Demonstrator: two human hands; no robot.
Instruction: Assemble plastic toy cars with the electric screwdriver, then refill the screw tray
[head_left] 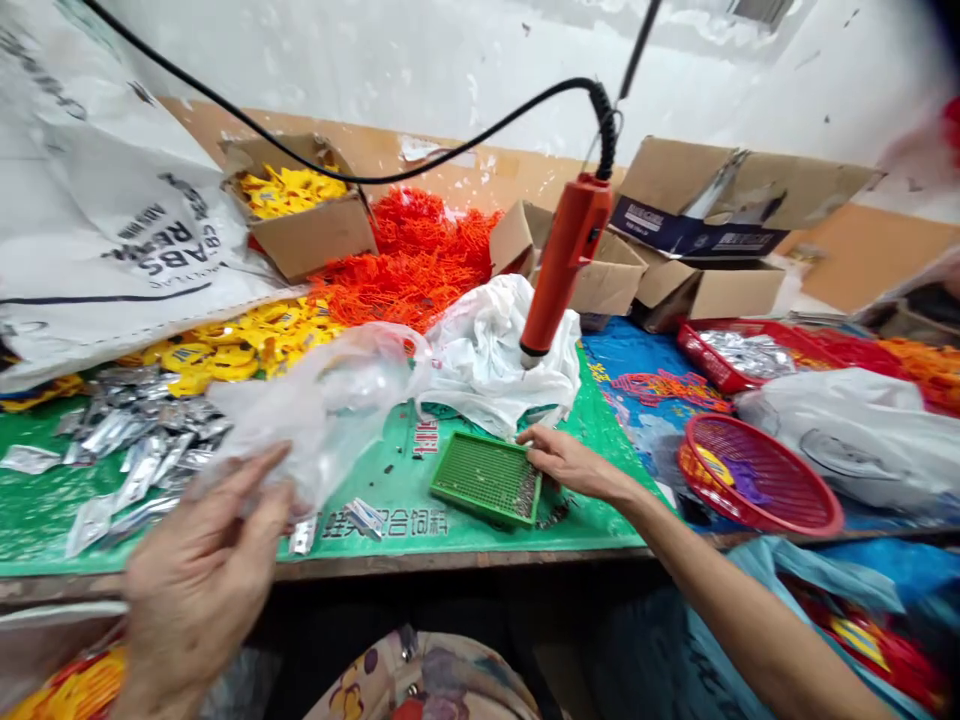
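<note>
My left hand (214,565), slightly blurred, is closed on a clear plastic bag (337,400) that stretches up and to the right. Beneath and beside this bag lies a heap of small silver foil packets (142,445). My right hand (566,460) grips the far right corner of a shallow green slotted tray (472,470). Small metal pieces, perhaps screws (527,492), are gathered at the tray's right end. Over the table hangs an orange electric screwdriver (566,265), its tip down in front of a crumpled white bag (487,345).
Yellow plastic parts (240,345) and tangled orange pieces (420,260) are piled behind. Cardboard boxes (330,235) line the wall. A red basket (795,490) stands at the right. A black cable (375,180) crosses above. The table's front edge (450,560) runs close to me.
</note>
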